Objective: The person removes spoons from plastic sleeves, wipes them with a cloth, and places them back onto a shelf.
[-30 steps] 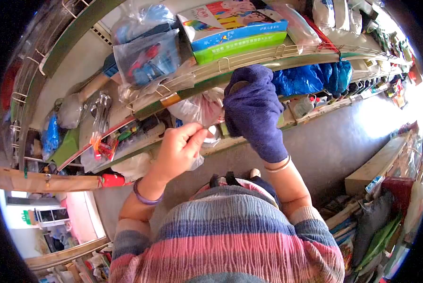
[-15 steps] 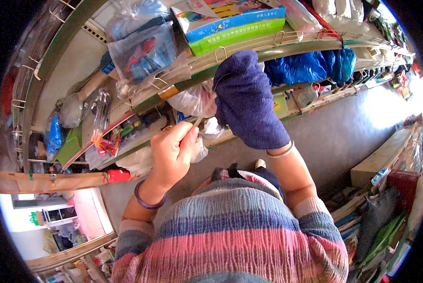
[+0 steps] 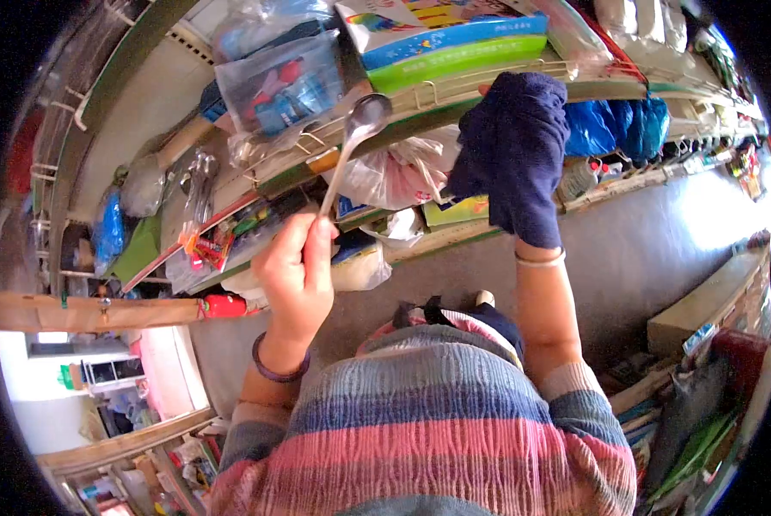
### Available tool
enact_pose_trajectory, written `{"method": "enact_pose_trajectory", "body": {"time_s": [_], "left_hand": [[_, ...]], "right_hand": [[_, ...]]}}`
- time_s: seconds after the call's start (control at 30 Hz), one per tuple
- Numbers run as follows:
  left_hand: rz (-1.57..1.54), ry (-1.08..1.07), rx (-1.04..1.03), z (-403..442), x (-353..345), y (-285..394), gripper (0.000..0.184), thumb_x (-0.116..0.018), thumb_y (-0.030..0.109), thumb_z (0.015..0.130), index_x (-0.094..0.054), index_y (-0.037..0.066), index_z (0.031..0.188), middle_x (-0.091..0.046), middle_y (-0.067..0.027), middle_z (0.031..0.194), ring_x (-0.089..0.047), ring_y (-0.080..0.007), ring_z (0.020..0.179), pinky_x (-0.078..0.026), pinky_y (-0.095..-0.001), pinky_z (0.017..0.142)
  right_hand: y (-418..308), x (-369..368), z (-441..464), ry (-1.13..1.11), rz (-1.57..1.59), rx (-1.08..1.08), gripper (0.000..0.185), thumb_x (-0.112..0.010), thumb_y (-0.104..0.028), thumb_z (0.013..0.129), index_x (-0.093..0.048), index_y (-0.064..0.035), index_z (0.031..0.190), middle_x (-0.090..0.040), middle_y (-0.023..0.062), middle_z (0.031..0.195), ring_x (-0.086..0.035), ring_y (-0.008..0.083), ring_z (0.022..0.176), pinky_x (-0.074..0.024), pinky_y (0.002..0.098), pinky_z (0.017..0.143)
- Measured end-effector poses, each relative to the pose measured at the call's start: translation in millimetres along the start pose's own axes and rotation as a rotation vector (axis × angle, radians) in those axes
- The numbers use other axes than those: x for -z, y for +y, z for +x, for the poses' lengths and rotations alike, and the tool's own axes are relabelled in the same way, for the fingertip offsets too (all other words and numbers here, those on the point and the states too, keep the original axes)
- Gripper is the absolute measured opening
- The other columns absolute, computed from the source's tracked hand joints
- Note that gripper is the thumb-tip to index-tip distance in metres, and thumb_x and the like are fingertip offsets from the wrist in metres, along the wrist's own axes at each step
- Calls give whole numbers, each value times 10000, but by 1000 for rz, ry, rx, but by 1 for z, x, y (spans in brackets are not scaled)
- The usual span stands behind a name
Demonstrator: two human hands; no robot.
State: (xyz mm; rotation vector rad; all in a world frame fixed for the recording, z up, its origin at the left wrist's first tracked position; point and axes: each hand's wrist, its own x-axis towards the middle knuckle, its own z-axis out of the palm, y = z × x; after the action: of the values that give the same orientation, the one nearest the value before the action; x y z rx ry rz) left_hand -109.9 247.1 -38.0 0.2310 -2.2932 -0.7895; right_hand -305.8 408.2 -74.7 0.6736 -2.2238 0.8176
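Note:
A metal spoon (image 3: 344, 163) points up and slightly right, its shiny bowl in front of the shelf edge. My left hand (image 3: 296, 262) is closed around the lower end of its handle. A dark blue cloth (image 3: 516, 155) lies over my right hand and hangs down to the wrist, where a bangle shows. Most of that hand is hidden under the fabric, with only a bit of fingertip at the top. The cloth and the spoon are apart, with the cloth to the right.
A wire-railed shelf holds a colourful box (image 3: 454, 52) and a clear bag of blue and red items (image 3: 284, 90). On lower levels are a white plastic bag (image 3: 407, 172) and blue plastic bags (image 3: 613, 127). Stacked goods (image 3: 686, 396) stand at the right.
The cloth has come off the spoon, whose bowl is now uncovered. My right hand has moved right with the cloth, and the view has shifted slightly.

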Motion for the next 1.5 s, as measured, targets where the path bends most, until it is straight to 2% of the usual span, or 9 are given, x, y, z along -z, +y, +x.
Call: {"method": "enact_pose_trajectory", "body": {"time_s": [0.27, 0.43, 0.6, 0.77, 0.93, 1.1, 1.23, 1.33, 1.5], "left_hand": [[-95, -24, 69, 4, -1, 3, 205, -518, 115, 923, -595, 15, 761, -484, 42, 572, -325, -13, 481, -227, -201, 440], [-319, -87, 286, 0, -5, -1, 236, -490, 142, 943, -587, 20, 766, -422, 54, 511, -322, -8, 431, -205, -192, 410], [-637, -203, 301, -8, -52, -51, 231, -543, 203, 925, -597, 13, 806, -571, 4, 790, -535, -96, 811, -393, -212, 777], [-981, -401, 550, -13, -70, -54, 179, -574, 177, 895, -615, 35, 795, -589, -5, 766, -536, -102, 754, -403, -227, 742], [-822, -222, 500, 5, -48, -42, 174, -582, 203, 883, -629, 76, 774, -575, 46, 738, -420, -18, 613, -288, -177, 545], [-696, -334, 446, 1, -50, -53, 196, -564, 206, 897, -622, 76, 763, -572, 40, 747, -463, -39, 694, -340, -197, 588], [-434, -228, 248, -1, -41, -44, 245, -530, 201, 920, -590, 44, 742, -510, 30, 661, -457, -45, 643, -352, -213, 562], [-337, -420, 489, -4, -26, -16, 262, -531, 212, 917, -574, 28, 736, -474, 38, 604, -433, -60, 561, -356, -233, 525], [-203, -230, 70, -23, -37, -2, 101, -574, 83, 871, -571, 12, 800, -465, -145, 574, -463, -251, 466, -375, -315, 470]], "right_hand": [[-24, 14, -14, -196, -30, 305, 278, -593, -322, 761, -574, -111, 941, -557, 98, 880, -513, 359, 882, -422, 443, 742], [-11, 0, -48, -314, 257, 143, 398, -588, -312, 800, -560, -127, 1152, -583, 113, 1150, -545, 262, 1031, -394, 376, 898], [-23, -12, -44, -120, 210, 318, 238, -619, -358, 707, -565, -129, 746, -587, 75, 717, -603, 278, 662, -446, 389, 567], [-11, -2, -65, -430, -30, 434, 405, -609, -415, 747, -588, -116, 1019, -599, 128, 928, -591, 269, 843, -451, 339, 725], [42, -38, -125, -559, 1417, -651, 433, -554, -125, 828, -491, -49, 1250, -510, 118, 1286, -491, 217, 1179, -367, 295, 1002], [10, -6, -100, -285, 337, 375, 442, -576, -150, 788, -512, -65, 1217, -540, 125, 1235, -504, 280, 1149, -394, 359, 973], [-19, 7, -75, -311, 475, 83, 405, -570, -219, 788, -535, -73, 1164, -579, 153, 1076, -536, 333, 1039, -423, 413, 896], [-36, 5, -61, -449, 454, -47, 338, -558, -222, 785, -564, -68, 1085, -594, 187, 971, -564, 379, 936, -454, 434, 822], [-54, 12, -41, -174, 130, 92, 223, -654, -231, 650, -607, -65, 790, -626, 129, 803, -615, 305, 739, -464, 414, 622]]}}
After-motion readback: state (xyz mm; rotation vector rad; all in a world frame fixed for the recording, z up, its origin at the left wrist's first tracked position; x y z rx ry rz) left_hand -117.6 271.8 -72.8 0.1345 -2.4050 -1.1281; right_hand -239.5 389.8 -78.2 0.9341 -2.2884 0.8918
